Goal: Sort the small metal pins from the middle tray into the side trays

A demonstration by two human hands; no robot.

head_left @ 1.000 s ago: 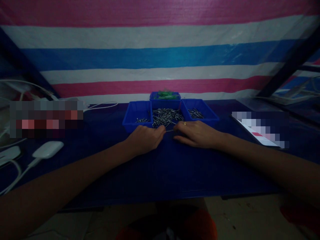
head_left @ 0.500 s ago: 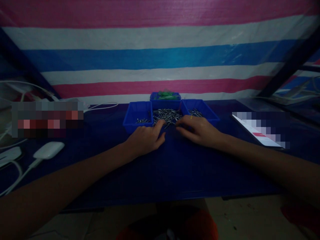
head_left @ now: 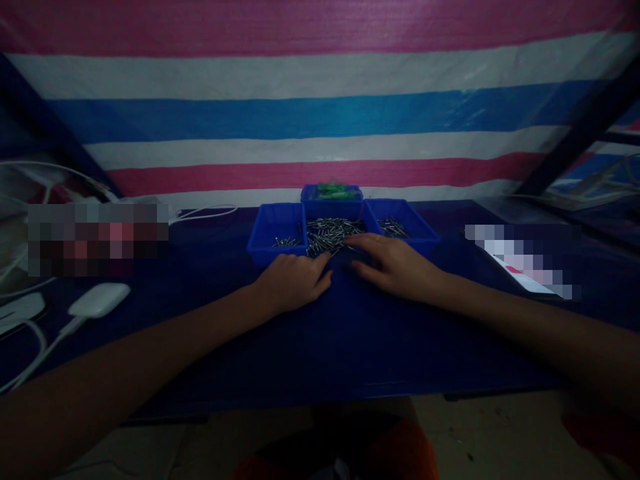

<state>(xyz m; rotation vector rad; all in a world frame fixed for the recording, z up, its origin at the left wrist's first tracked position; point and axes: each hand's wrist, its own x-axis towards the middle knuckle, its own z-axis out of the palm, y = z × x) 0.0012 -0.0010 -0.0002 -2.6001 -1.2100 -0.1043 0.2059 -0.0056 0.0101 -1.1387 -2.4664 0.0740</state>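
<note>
A loose pile of small, thin metal pieces (head_left: 333, 233), like screws or nails, lies on the dark blue table between two bins. My left hand (head_left: 293, 283) rests at the near left of the pile, thumb and index finger apart, other fingers curled; nothing shows in it. Over the pile's near right edge my right hand (head_left: 400, 265) stretches its fingers, touching the pieces, thumb held away. A blue bin (head_left: 277, 217) at left contains a few metal pieces. The right blue bin (head_left: 423, 230) has several more, partly behind my right hand.
Behind the pile stands a third blue bin (head_left: 306, 193) with green items (head_left: 334, 191). A white charger (head_left: 100, 300) with cables lies at left, near a blurred-out patch. At right is a flat white, partly blurred object (head_left: 537, 283). A striped sheet (head_left: 320, 120) hangs at the back.
My right hand's fingers have stretched forward and left onto the pile. My left index finger has drawn slightly back toward me from the pile.
</note>
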